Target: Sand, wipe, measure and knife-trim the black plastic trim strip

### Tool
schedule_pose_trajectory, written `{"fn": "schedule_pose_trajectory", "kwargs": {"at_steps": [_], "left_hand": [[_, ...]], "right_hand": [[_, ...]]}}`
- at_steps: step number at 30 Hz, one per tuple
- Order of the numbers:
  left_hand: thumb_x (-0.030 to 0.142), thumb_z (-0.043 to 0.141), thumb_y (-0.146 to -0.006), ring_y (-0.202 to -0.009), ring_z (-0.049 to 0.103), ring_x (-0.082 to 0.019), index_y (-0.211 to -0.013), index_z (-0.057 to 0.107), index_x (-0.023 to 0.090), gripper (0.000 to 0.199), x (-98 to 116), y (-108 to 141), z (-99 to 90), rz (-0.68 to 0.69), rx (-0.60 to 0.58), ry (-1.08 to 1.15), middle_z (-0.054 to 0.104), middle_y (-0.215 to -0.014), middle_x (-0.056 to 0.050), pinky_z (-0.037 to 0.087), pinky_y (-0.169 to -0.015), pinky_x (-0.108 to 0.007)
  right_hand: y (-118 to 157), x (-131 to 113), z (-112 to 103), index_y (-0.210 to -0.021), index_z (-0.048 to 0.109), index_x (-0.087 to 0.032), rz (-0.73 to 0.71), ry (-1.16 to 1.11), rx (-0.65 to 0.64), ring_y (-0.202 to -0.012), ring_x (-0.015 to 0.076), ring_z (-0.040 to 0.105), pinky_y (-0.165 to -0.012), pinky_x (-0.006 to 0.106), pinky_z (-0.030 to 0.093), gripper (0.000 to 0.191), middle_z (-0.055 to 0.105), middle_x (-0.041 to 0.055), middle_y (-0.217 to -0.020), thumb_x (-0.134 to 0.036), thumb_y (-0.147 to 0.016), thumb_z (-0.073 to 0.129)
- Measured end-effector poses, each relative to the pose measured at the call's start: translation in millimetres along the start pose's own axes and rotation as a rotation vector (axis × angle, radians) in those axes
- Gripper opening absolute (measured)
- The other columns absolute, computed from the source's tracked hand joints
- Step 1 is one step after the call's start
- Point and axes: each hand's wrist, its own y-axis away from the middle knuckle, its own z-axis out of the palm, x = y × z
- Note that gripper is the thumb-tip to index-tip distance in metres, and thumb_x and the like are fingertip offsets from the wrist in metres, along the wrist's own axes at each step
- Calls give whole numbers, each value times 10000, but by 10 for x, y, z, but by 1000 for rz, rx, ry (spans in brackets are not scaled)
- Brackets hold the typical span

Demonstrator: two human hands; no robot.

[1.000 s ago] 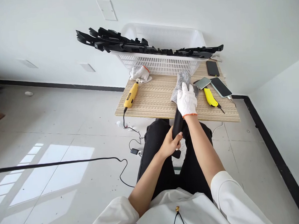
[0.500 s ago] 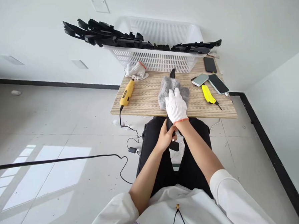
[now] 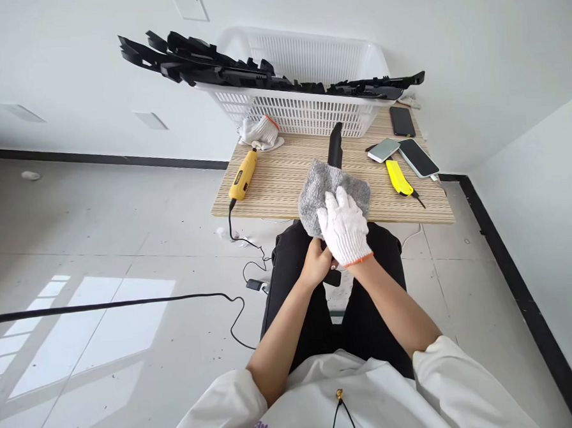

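A long black plastic trim piece [image 3: 335, 146] runs from above the table toward my lap, its far end showing beyond a grey cloth [image 3: 315, 199]. My right hand [image 3: 345, 227], in a white knit glove with an orange cuff, presses the cloth around the piece, fingers pointing away from me. Close below it, my bare left hand [image 3: 316, 263] is closed on the near part of the piece. The glove and cloth partly hide the left fingers and the middle of the piece. The near end of the piece shows below the hands, over my lap.
On the wooden table [image 3: 284, 182] lie a yellow corded power tool [image 3: 244, 176], white gloves [image 3: 261, 133], a yellow-handled cutter [image 3: 399, 177] and several phones. Behind, a white plastic basket [image 3: 295, 114] bears several black trim pieces [image 3: 240, 76] across its rim. A cable [image 3: 175, 301] crosses at left.
My right hand and the cloth have slid toward me along the black trim piece, uncovering more of its far end. My left hand has stayed nearly in place.
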Motion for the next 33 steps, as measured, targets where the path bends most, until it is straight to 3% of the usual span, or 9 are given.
{"fn": "schedule_pose_trajectory", "kwargs": {"at_steps": [4,9,11,14,18,20,24,29,33], "left_hand": [[302,589,-845,-392,390,-58,-953,463,215,187,88,-18,54,-39,-72,90,480,-606,87,297,-397,-210],[379,627,-860,-399,395,-48,-969,468,206,259,227,17,73,-93,-91,112,507,-626,74,325,-405,-203],[342,616,-848,-397,395,-51,-953,474,207,222,212,30,56,-96,-90,118,521,-623,71,319,-404,-204],[262,595,-787,-412,403,-64,-918,515,200,166,115,19,6,-61,-70,104,520,-603,70,330,-428,-214],[226,643,-662,-724,602,-147,-753,555,174,137,-34,-37,-40,115,73,-20,629,-740,-9,486,-672,-263],[228,637,-670,-692,594,-142,-747,551,174,128,-63,-56,-26,138,80,-40,622,-722,-7,480,-642,-260],[255,597,-795,-399,396,-67,-936,504,202,177,3,-42,49,10,-28,72,504,-578,81,319,-402,-205],[365,628,-873,-414,390,-56,-953,459,207,245,127,8,95,-40,-41,111,526,-595,73,327,-382,-186],[377,630,-874,-430,397,-59,-945,464,211,245,126,8,71,-32,-52,95,514,-605,76,334,-385,-185]], "right_hand": [[-372,102,-16,-1413,540,-135,-16,6,16,-1220,345,536,-961,494,526,477,433,171,-1532,-327,-985,455],[-831,32,72,-1454,477,-97,104,40,-3,-1159,345,554,-861,469,550,535,348,211,-1575,-353,-985,455],[-771,-51,69,-1449,469,-85,136,77,7,-1109,328,572,-809,448,555,526,347,235,-1563,-339,-990,435],[-441,-179,0,-1334,558,-72,125,130,-12,-960,295,607,-712,428,545,456,459,272,-1434,-327,-993,395],[-8,-257,-89,-1213,633,-122,159,135,-67,-827,285,598,-634,423,510,448,589,241,-1147,-377,-998,334],[13,-232,-86,-1243,624,-140,145,144,-83,-831,285,594,-641,425,507,453,592,234,-1165,-389,-996,337],[-373,-137,-10,-1401,514,-91,55,195,-30,-916,297,602,-689,434,516,499,483,270,-1422,-328,-984,375],[-980,-116,65,-1484,425,-60,136,206,-16,-969,315,619,-705,440,524,547,402,279,-1520,-229,-965,397],[-1038,-138,61,-1488,421,-59,187,184,-6,-974,309,621,-708,437,530,546,399,285,-1520,-227,-969,401]]}}
